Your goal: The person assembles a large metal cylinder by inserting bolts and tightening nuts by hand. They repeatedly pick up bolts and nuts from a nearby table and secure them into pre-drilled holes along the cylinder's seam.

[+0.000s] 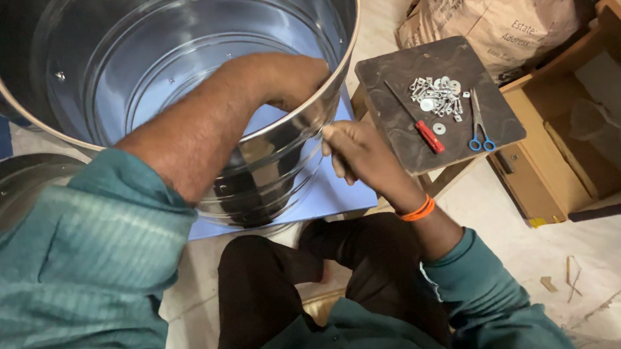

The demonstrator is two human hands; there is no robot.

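Large steel drum [170,75] sits on a blue board [327,195], mouth up, rim rolled. Left hand [292,80] reaches over the rim and down inside, pressed to the inner wall near the edge; whether it is open or gripping can't be told, the wrist bends away and the fingers are hidden. Right hand [357,156] sits outside, fingers pinched together against the outer wall just below the rim, directly across the metal from the left hand; whatever it pinches is too small to see.

Room: tight. The right hand works in the narrow gap between the drum and the dark square board [438,105] just to its right. A second steel vessel [2,191] crowds the left side, a third touches the frame's top left. Open floor only lower right, with wood scraps.

Drum interior: bare, small holes through the wall. Dark board carries a pile of washers and bolts [437,96], a red-handled screwdriver [421,129], and blue-handled scissors [479,124]. Sack [490,13] and open wooden boxes [588,138] behind.
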